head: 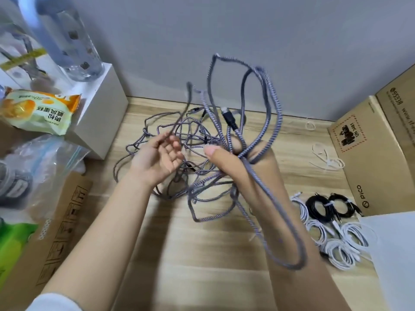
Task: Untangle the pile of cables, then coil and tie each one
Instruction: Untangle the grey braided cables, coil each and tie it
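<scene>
Now: right hand (233, 153) grips bundle of braided grey cable (258, 104) loops, raised above counter (202, 254). Left hand (160, 157) palm-up, fingers loosely curled, strand pinched at fingertips. Tangled pile (179, 153) below on counter. Tied white coils (336, 245) & black coils (330, 206) at right.

Soft, even indoor light fills the scene, with no harsh glare. The forearms cast faint, diffuse shadows on the wooden tabletop (202, 254) towards the viewer. The wide-angle lens bends the edges: left of the tabletop, the clear bottle (67, 41) leans and stretches and looks smeared. Above the tabletop's middle, the raised braided cable loops (258, 90) show motion blur. The tabletop's wood grain is moderately sharp.
</scene>
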